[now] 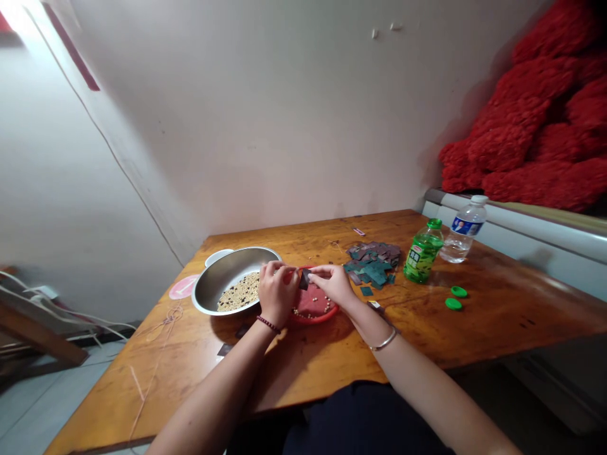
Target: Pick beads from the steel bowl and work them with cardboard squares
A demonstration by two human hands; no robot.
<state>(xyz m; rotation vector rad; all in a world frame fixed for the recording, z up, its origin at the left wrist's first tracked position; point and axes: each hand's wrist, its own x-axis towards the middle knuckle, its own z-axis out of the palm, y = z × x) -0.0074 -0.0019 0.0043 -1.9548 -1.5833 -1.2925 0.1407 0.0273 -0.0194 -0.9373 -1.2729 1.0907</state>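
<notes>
Head view: right hand (332,284) pinches a dark piece (305,279) (left hand (275,292) too).

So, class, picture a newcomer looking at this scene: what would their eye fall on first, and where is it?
Probably the big red fluffy heap at the upper right, the boldest colour against the pale wall. Next, at the centre, the left hand and right hand meet at a small dark piece over a red tray. The shiny metal bowl stands just left of them.
</notes>
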